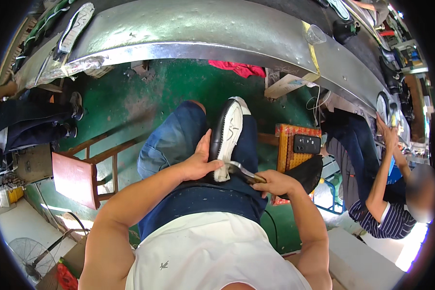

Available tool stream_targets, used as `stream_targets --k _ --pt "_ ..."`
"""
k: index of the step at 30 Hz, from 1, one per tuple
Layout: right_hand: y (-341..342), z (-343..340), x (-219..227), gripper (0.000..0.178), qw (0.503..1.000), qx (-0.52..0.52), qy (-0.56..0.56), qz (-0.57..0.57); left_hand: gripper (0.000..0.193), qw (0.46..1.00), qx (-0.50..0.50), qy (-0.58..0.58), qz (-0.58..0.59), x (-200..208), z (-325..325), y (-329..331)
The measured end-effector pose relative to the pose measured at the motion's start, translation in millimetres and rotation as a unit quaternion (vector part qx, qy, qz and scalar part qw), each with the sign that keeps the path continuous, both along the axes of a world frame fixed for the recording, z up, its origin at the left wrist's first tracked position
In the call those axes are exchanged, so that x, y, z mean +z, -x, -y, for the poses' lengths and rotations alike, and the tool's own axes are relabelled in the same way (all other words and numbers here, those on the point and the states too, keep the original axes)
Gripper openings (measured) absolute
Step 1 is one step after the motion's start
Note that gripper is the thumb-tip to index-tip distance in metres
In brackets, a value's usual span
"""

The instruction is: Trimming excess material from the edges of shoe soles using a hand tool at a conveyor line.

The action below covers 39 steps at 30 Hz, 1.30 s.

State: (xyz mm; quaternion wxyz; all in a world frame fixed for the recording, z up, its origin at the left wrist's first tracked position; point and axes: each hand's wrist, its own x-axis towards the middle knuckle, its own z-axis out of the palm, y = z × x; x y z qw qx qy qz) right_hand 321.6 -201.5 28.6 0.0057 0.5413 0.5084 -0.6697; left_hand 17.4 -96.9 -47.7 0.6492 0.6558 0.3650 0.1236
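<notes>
A black shoe (219, 129) lies sole-up across my thighs, its white underside (233, 126) facing me and dark stitch-like marks along the edge. My left hand (203, 157) grips it near the heel, thumb over the underside and fingers along the black side. In my right hand (278, 183) is a metal hand tool (246, 173) with a dark rounded head and a silver shank; its exact kind is unclear. The tool's head rests at or just beside the shoe's heel end; contact cannot be made out.
A long metal bench (179, 29) curves ahead, bearing a white shoe sole (76, 26) and a clear cup (315, 35). On my right, a phone (307, 144) lies on a woven-top stool (287, 154). At left stands a wooden stool (75, 176). A co-worker (386, 203) sits far right.
</notes>
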Motion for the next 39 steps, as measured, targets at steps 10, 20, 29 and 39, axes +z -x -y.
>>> stream_targets --k 10,20,29,39 --pt "49.8 -2.8 -3.2 0.032 0.963 -0.053 -0.243 0.105 0.115 0.997 -0.026 -0.005 -0.069 25.1 -23.0 -9.3" --pt "37.4 45.7 -53.1 0.029 0.920 -0.375 -0.105 -0.053 0.064 0.902 0.191 0.346 0.176 51.1 -54.9 -7.5" --pt "44.7 25.0 -34.8 0.023 0.943 -0.299 -0.147 0.015 0.079 0.934 0.162 0.306 0.091 8.1 -70.8 -24.8" --pt "55.7 4.2 64.6 0.031 0.947 -0.168 -0.262 0.079 0.097 0.809 0.238 0.457 0.283 29.9 -85.1 6.3"
